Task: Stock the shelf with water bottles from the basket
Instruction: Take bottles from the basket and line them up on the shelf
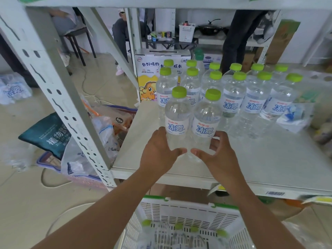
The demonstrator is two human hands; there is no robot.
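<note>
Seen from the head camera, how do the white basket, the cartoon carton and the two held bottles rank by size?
1. white basket, largest, though nearest the camera
2. cartoon carton
3. left-hand bottle and right-hand bottle look alike

Two bottles (192, 121) on shelf (251, 159), basket (188, 211) below.

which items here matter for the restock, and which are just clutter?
Job: left hand grips front-left bottle; right hand grips front-right bottle; stocked bottles; shelf; basket.
Clutter: cartoon carton; teal bag; crumpled wrap; wok.
</note>
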